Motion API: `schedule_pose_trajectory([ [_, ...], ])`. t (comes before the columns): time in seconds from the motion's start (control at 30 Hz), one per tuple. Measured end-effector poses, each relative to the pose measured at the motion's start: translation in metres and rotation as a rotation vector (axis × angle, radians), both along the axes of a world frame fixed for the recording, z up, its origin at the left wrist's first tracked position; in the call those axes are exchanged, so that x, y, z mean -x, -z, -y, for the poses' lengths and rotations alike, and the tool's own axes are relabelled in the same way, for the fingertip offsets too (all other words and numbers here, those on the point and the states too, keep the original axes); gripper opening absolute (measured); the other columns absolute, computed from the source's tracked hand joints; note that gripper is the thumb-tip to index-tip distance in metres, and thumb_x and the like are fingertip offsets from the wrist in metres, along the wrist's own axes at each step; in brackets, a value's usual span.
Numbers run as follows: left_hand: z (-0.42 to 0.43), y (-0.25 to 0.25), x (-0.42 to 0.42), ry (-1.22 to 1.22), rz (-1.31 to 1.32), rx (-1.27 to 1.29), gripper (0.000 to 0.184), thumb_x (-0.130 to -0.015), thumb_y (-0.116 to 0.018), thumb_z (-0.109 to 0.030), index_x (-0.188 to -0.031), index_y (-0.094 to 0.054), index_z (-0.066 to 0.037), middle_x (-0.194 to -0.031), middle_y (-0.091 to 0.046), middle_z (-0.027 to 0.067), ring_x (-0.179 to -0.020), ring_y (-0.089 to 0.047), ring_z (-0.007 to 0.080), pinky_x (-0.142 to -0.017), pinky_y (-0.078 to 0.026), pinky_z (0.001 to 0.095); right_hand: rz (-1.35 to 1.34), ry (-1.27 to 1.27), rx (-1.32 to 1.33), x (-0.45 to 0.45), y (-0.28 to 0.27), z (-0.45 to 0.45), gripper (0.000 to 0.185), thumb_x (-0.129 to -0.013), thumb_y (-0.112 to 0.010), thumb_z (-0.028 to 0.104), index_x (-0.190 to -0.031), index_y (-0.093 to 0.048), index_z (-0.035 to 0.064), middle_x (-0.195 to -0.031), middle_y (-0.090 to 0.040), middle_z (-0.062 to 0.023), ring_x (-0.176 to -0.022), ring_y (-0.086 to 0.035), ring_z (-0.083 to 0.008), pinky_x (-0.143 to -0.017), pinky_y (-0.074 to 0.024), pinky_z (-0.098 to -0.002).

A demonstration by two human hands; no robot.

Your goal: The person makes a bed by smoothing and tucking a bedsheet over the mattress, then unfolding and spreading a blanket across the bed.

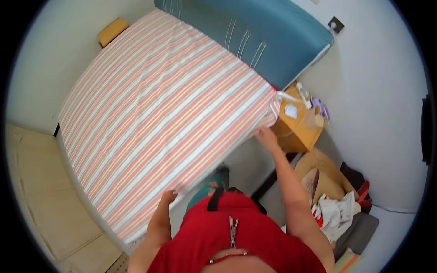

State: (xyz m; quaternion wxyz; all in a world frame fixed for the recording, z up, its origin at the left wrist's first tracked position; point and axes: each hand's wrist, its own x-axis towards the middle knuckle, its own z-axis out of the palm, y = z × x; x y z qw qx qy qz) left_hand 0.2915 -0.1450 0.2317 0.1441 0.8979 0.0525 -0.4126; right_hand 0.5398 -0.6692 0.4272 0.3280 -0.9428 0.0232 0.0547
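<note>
A bed sheet (150, 113) with red, white, grey and yellow stripes covers the bed, with some wrinkles toward the far side. My left hand (169, 196) is closed on the sheet's near edge, low in the view. Farther up along the same edge, close to the corner by the nightstand, my right hand (266, 138) pinches the fabric. The fingertips of both hands are partly hidden by the cloth and the angle. Beyond my right hand, the sheet's corner hangs bunched beside the nightstand.
A blue padded headboard (282, 38) stands at the bed's far end. The wooden nightstand (296, 129) carries a cup (314, 119), a white item and a purple item. Below it sit an open cardboard box (323, 168) and piled cloth (337, 216). Flat cardboard (50, 195) lies at left.
</note>
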Motion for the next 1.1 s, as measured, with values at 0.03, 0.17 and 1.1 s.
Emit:
schedule_pose_trajectory([
  [0.03,0.005,0.007,-0.017,-0.021,-0.015,0.030,0.044,-0.083,-0.053,-0.040,-0.115,-0.058,-0.011,-0.108,-0.061,0.0165,-0.102,-0.056,0.0330,-0.089,-0.044,0.0407,0.003,-0.032,0.040,-0.028,0.028,0.010,0.031,-0.079,-0.060,0.027,-0.102,-0.062,0.0067,-0.098,-0.060,-0.0172,-0.091,-0.058,-0.0315,-0.079,-0.0458,-0.0382],
  [0.17,0.058,0.004,-0.113,-0.183,0.051,0.124,0.042,-0.083,-0.054,-0.039,-0.114,-0.059,-0.010,-0.108,-0.061,0.0149,-0.102,-0.057,0.0320,-0.087,-0.045,0.0406,-0.209,-0.036,0.036,-0.111,0.100,0.030,0.037,-0.078,-0.061,0.028,-0.106,-0.060,0.0040,-0.102,-0.059,-0.0194,-0.099,-0.055,-0.0335,-0.085,-0.0440,-0.0399],
  [1.1,0.381,0.087,-0.437,-0.359,0.421,-0.108,0.042,-0.064,-0.073,-0.027,-0.093,-0.054,-0.004,-0.093,-0.052,0.0131,-0.092,-0.052,0.0289,-0.071,-0.048,0.0389,0.349,-0.439,1.005,-0.556,0.336,0.064,0.047,-0.083,-0.050,0.012,-0.129,-0.041,0.0055,-0.077,-0.063,-0.0104,-0.052,-0.060,-0.0181,-0.045,-0.0498,-0.0323],
])
